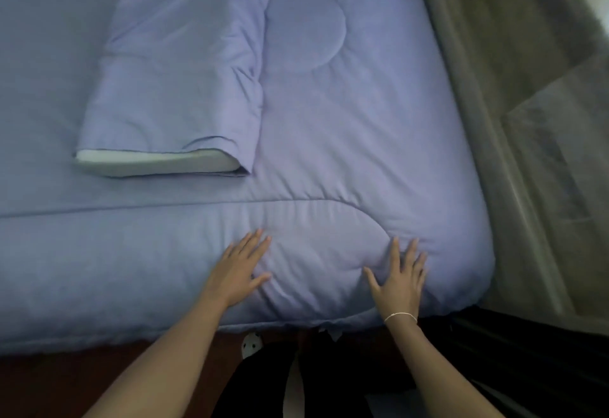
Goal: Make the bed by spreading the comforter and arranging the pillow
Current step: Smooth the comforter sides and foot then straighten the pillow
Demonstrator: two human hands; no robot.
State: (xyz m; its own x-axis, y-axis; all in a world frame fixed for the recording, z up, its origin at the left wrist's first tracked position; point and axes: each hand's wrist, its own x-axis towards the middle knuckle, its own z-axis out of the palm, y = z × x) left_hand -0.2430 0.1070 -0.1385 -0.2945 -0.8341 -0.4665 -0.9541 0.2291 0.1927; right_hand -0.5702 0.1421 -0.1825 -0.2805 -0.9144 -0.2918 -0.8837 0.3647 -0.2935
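Note:
A lavender quilted comforter lies spread over the bed, reaching the near edge and the rounded right corner. A pillow in a matching lavender case rests on the bed at upper left, its white foam end showing at the case's open near end. My left hand lies flat with straight fingers on the comforter near the front edge. My right hand, a thin bracelet on its wrist, presses flat with spread fingers close to the right corner. Neither hand grips fabric.
A pale curtain or netting hangs along the bed's right side. Dark fabric and a brown floor lie below the near edge. The bed's left part is covered in the same lavender cloth.

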